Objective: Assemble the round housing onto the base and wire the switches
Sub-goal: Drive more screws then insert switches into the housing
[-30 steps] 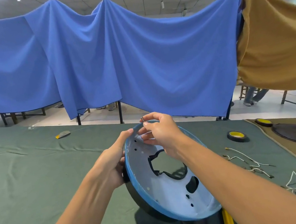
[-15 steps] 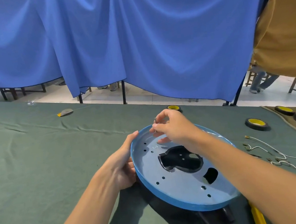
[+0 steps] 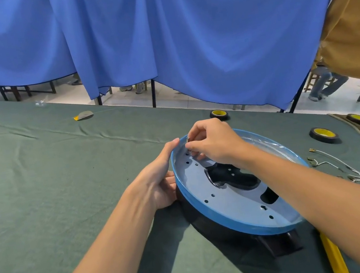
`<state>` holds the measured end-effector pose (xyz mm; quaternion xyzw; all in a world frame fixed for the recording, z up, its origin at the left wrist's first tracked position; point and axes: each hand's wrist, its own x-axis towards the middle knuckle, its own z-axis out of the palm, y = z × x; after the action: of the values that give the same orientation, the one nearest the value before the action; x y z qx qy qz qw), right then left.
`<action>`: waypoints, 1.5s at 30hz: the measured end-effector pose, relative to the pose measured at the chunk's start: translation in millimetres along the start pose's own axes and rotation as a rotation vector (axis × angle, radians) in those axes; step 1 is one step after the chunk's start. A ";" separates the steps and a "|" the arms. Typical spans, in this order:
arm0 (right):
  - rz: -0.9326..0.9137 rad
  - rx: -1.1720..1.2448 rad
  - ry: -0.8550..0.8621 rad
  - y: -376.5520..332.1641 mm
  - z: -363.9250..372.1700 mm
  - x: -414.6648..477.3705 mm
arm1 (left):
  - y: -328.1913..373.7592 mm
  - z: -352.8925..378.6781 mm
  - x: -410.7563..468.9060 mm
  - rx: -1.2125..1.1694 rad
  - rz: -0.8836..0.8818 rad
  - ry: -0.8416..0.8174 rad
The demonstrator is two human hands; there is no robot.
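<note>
Right hand (image 3: 213, 142) pinches slim metal fastener (image 3: 188, 146) in round housing (image 3: 231, 207)

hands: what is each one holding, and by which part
Right hand pinches a small metal fastener by its shaft; left hand grips the round housing at its left rim.

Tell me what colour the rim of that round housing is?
Bright blue, around a paler grey-blue floor. The round housing shows best in the head view.

The single head-worn view looks forward and down, close over the green-clothed table (image 3: 44, 203).
</note>
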<state>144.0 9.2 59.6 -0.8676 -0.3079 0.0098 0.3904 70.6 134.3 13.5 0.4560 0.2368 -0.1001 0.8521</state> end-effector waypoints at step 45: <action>-0.238 -0.489 -0.226 -25.2 -20.4 5.8 | -2.8 -8.1 14.3 0.037 -0.013 -0.020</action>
<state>140.6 11.4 92.3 -0.8871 -0.4422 -0.0139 0.1314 79.4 140.1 0.6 0.4690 0.2292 -0.1144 0.8453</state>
